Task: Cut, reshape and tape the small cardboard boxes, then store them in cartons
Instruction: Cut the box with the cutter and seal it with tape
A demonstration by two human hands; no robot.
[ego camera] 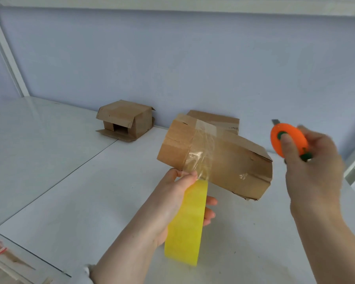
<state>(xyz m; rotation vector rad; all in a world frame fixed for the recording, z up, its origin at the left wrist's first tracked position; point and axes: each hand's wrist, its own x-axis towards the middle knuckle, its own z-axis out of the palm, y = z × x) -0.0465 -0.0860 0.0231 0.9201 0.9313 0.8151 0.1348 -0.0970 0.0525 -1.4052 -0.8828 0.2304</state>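
My left hand [178, 199] grips the yellow tape roll [184, 226], its strip stretched to the small box [230, 160] at centre. My right hand [314, 171] clamps the orange cutter [288, 140] (blade out). I should slice close to the cardboard with the strip taut.

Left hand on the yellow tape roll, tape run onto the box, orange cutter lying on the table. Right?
No. The head view shows the orange cutter gripped in the right hand, held above the table, not lying on it. The rest stands: left hand holds the yellow tape roll, tape run onto the box.
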